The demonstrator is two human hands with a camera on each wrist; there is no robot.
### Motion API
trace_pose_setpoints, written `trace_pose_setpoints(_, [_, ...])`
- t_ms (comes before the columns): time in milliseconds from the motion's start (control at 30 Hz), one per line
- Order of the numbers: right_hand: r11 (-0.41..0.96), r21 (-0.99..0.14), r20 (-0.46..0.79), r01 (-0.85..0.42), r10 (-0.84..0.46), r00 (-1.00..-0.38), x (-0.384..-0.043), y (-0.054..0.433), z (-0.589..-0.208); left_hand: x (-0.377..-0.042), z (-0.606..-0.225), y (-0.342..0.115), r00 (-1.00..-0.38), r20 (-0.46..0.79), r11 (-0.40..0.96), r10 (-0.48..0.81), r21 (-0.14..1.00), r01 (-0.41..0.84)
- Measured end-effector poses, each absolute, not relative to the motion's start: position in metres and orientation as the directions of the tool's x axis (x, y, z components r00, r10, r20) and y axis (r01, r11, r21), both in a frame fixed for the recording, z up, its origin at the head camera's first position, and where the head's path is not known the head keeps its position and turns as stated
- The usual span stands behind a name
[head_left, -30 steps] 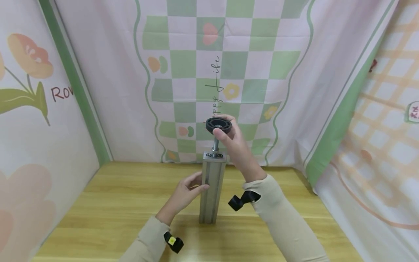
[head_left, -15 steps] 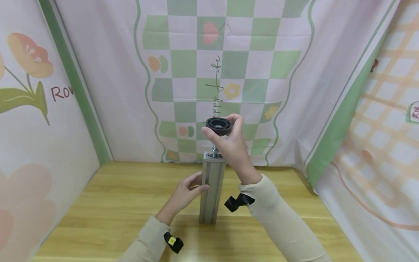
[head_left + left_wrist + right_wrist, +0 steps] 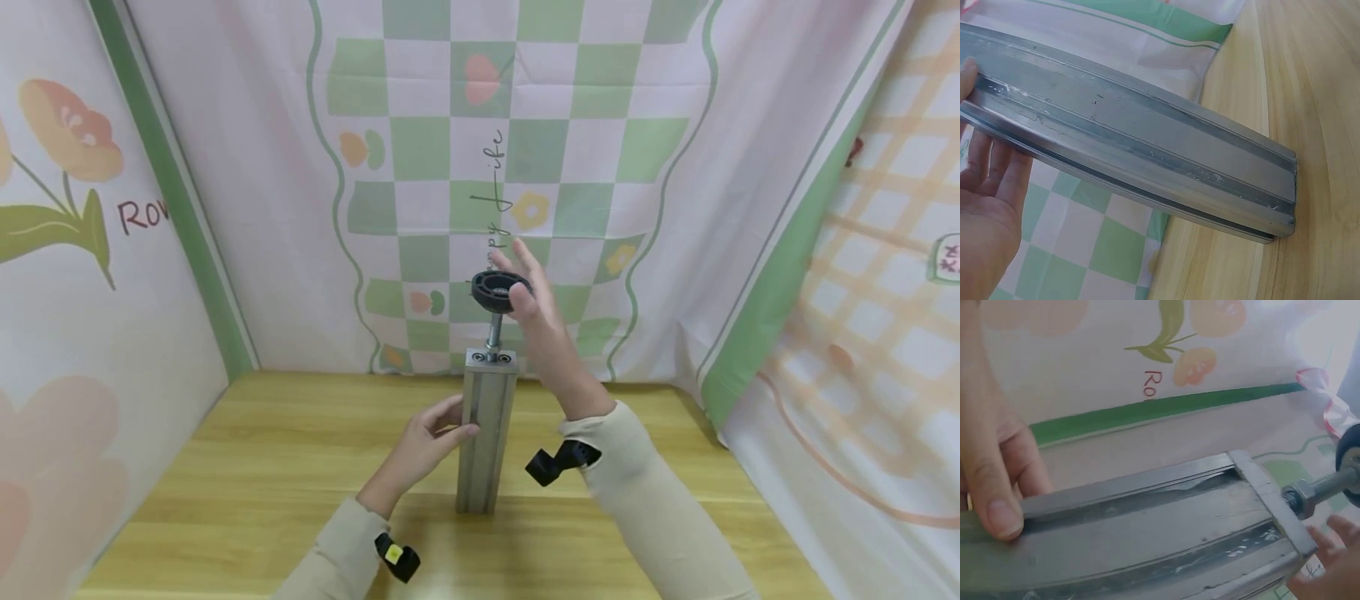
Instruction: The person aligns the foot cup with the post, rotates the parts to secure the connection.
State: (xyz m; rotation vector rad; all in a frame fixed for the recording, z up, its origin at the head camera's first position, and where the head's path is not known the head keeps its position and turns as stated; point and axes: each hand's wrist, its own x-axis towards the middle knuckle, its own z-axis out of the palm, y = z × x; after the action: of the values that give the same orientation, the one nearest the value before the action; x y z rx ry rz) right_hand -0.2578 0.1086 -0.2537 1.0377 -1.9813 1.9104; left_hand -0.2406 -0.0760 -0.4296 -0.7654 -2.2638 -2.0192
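Observation:
An aluminium profile [image 3: 483,446] stands upright on the table, grooves running down its sides. Its top carries an end plate [image 3: 491,359] with two screws, and a threaded rod [image 3: 495,329] with a nut [image 3: 1301,499] rises from there. Crowning the rod is a black round levelling foot [image 3: 489,293], tilted slightly. My left hand [image 3: 422,446] grips the profile partway up, thumb in front and fingers behind. Fingers extended, my right hand [image 3: 547,342] is at the foot's right side, its thumb overlapping the rim in the head view.
Beneath the profile lies a wood-grain table [image 3: 300,467]. A checked cloth [image 3: 420,150] hangs behind, with printed cloths on the left [image 3: 67,317] and right [image 3: 885,350]. Each wrist wears a black strap mount.
My right hand turned leftward with thumb and fingers around the foot, then swung back with fingers straightened off it. My left hand and the profile stayed put.

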Motion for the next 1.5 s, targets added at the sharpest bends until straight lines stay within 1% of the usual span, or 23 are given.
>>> trace_pose_setpoints(133, [-0.274,-0.837,0.545,-0.473,-0.489,-0.681,-0.266,0.115,-0.252,-0.240,-0.430,-0.076,-0.885,0.318,0.049,0.341,0.934,0.355])
trace_pose_setpoints(233, [-0.349,-0.860,0.510,-0.372,-0.577,-0.638,-0.272,0.120,-0.253,-0.240,-0.429,-0.076,-0.886,0.317,0.048,0.338,0.935,0.352])
trace_pose_setpoints(367, [-0.391,-0.871,0.489,-0.297,-0.642,-0.590,-0.278,0.124,-0.257,-0.240,-0.430,-0.075,-0.886,0.316,0.049,0.339,0.935,0.352])
trace_pose_setpoints(467, [-0.410,-0.867,0.497,-0.284,-0.658,-0.566,-0.281,0.125,-0.259,-0.240,-0.430,-0.076,-0.885,0.317,0.052,0.342,0.933,0.355])
trace_pose_setpoints(567, [-0.419,-0.861,0.507,-0.288,-0.662,-0.553,-0.283,0.126,-0.260,-0.241,-0.430,-0.076,-0.883,0.322,0.055,0.343,0.931,0.361])
trace_pose_setpoints(667, [-0.420,-0.859,0.510,-0.292,-0.659,-0.553,-0.284,0.126,-0.260,-0.241,-0.430,-0.076,-0.880,0.326,0.050,0.344,0.930,0.364])
trace_pose_setpoints(967, [-0.419,-0.858,0.509,-0.296,-0.629,-0.587,-0.281,0.124,-0.261,-0.240,-0.430,-0.076,-0.880,0.328,0.050,0.345,0.929,0.366])
trace_pose_setpoints(1067, [-0.402,-0.856,0.516,-0.327,-0.609,-0.603,-0.281,0.123,-0.261,-0.240,-0.431,-0.076,-0.879,0.333,0.055,0.342,0.926,0.373])
trace_pose_setpoints(1200, [-0.352,-0.847,0.532,-0.399,-0.557,-0.638,-0.279,0.122,-0.261,-0.240,-0.431,-0.075,-0.877,0.339,0.056,0.340,0.924,0.379])
trace_pose_setpoints(1267, [-0.308,-0.846,0.533,-0.436,-0.520,-0.667,-0.277,0.121,-0.261,-0.240,-0.430,-0.075,-0.879,0.336,0.058,0.338,0.925,0.375])
trace_pose_setpoints(1367, [-0.201,-0.855,0.516,-0.479,-0.437,-0.737,-0.272,0.119,-0.260,-0.240,-0.431,-0.076,-0.881,0.333,0.057,0.337,0.926,0.372])
trace_pose_setpoints(1500, [-0.104,-0.874,0.481,-0.475,-0.327,-0.813,-0.262,0.114,-0.256,-0.240,-0.432,-0.076,-0.882,0.325,0.052,0.341,0.930,0.363])
